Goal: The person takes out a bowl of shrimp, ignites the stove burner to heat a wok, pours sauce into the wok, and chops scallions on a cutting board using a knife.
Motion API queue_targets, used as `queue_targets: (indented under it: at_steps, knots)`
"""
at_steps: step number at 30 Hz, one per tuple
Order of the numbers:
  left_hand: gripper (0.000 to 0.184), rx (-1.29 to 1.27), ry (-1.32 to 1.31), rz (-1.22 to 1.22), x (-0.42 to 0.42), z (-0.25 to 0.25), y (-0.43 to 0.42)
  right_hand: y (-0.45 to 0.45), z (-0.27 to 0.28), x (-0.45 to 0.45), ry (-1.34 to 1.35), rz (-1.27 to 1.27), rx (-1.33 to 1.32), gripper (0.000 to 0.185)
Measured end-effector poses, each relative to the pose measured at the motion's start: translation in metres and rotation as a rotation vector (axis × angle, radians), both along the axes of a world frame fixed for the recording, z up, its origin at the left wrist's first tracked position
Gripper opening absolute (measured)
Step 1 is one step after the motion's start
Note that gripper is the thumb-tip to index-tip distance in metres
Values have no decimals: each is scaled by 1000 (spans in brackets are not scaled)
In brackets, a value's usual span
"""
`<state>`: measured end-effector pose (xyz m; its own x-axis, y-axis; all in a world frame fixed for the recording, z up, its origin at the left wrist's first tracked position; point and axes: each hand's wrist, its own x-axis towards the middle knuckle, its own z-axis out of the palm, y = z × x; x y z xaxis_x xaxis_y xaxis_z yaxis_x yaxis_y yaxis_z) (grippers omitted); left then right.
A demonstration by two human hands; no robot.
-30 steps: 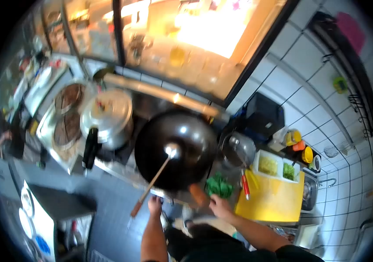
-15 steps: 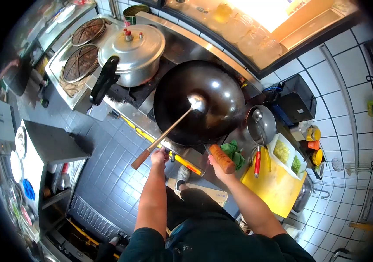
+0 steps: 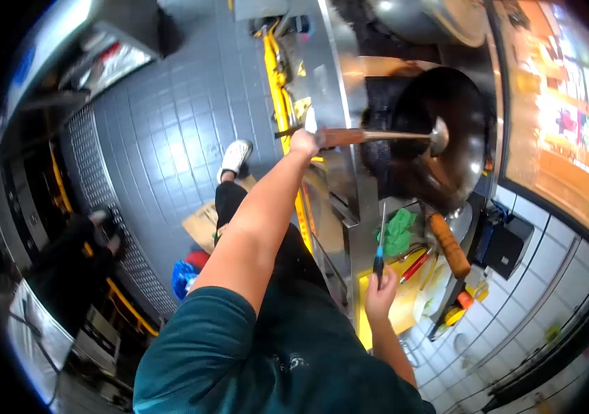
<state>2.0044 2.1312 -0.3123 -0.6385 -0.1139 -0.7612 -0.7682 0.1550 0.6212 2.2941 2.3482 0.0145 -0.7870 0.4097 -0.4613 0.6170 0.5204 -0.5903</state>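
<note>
My left hand (image 3: 304,145) is closed at the stove's front edge, just beyond the wooden end of a ladle (image 3: 343,137). What its fingers grip is hidden; a thin dark bar sticks out beside them. The ladle's bowl lies in a black wok (image 3: 470,148), whose far side sits tilted up, with dark burner surface (image 3: 378,148) showing beside it. My right hand (image 3: 381,297) is closed around the black-and-blue handle of what looks like a long-nosed lighter (image 3: 379,262). Its thin metal rod points toward the stove. The wok's wooden handle (image 3: 450,246) stands free, right of that hand.
A green cloth (image 3: 398,231) lies by the yellow cutting board (image 3: 365,310), with a red-handled utensil (image 3: 415,265) close by. A metal pot (image 3: 439,17) stands past the wok. Yellow pipes (image 3: 277,83) run along the stove front. A black box (image 3: 505,241) is at the wall.
My view has turned. My right hand has left the wok handle and now holds the lighter-like tool. The wok is tilted, baring part of the burner. My left hand stays near the ladle's end.
</note>
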Motion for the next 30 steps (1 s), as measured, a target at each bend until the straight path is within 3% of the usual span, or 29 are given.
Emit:
queue_targets:
  at_steps: [3, 7, 30]
  knots:
    - [55, -43, -63, -64, -7, 43, -17, -3, 19, 30, -60, 51, 30, 47]
    - [48, 43, -70, 9, -6, 60, -27, -10, 35, 36, -138, 178, 77, 47]
    - [56, 91, -59, -38, -7, 52, -30, -50, 53, 2, -343, 295, 234, 50]
